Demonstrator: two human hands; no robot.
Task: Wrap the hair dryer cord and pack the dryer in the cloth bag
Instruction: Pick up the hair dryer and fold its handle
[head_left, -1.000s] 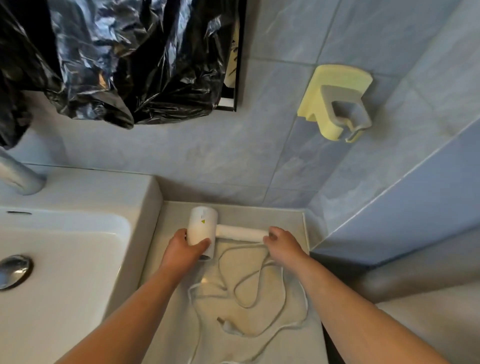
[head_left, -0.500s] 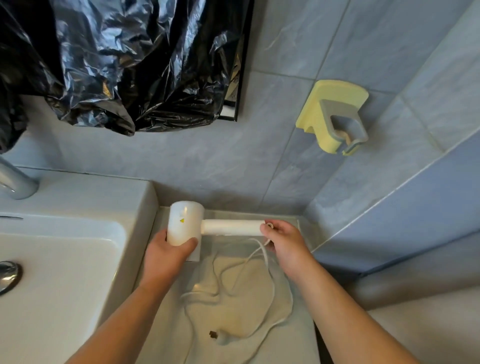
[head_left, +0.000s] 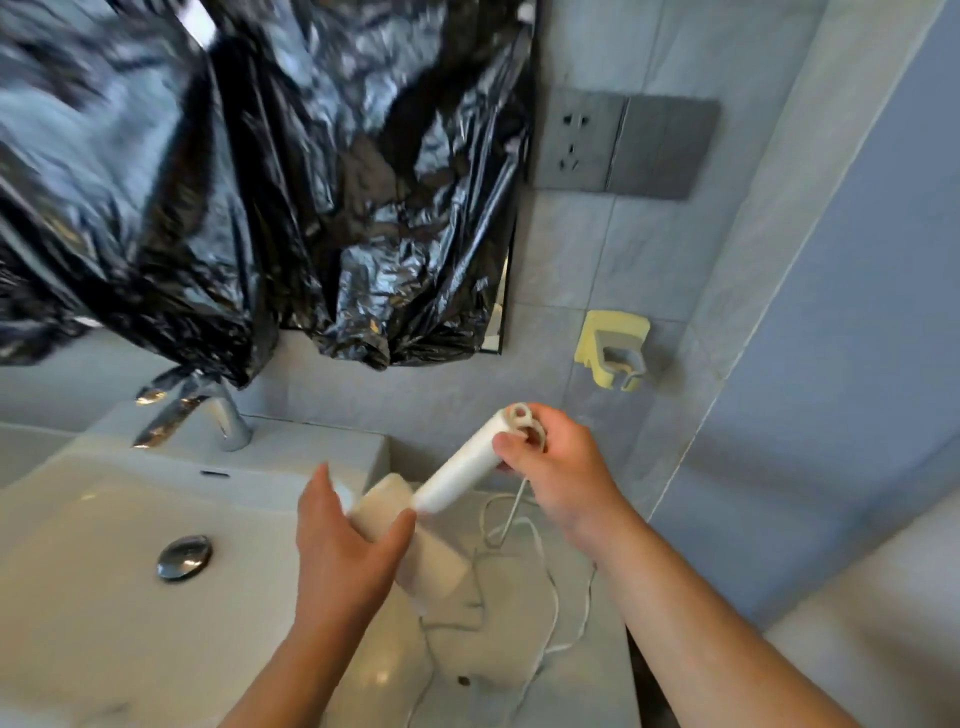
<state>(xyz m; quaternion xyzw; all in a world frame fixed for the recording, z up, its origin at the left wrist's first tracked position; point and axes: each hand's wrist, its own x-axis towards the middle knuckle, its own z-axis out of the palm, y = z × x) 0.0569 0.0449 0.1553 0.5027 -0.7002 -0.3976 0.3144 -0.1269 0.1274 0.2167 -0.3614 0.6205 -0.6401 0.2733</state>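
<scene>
The left hand (head_left: 343, 545) cups the white hair dryer (head_left: 415, 525) head; the right hand (head_left: 558, 467) grips its handle end. Previously level on the counter (head_left: 597, 670), the handle now slants up to the far right above it, cord (head_left: 540, 582) trailing below.

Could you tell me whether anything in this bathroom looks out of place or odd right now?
Yes: crumpled black plastic sheeting hangs over the mirror above the sink, hiding nearly all of it. The hair dryer's cord also lies in loose, unwrapped loops on the counter.

Head-worn view, close, angled down over sink (head_left: 78, 519)
</scene>
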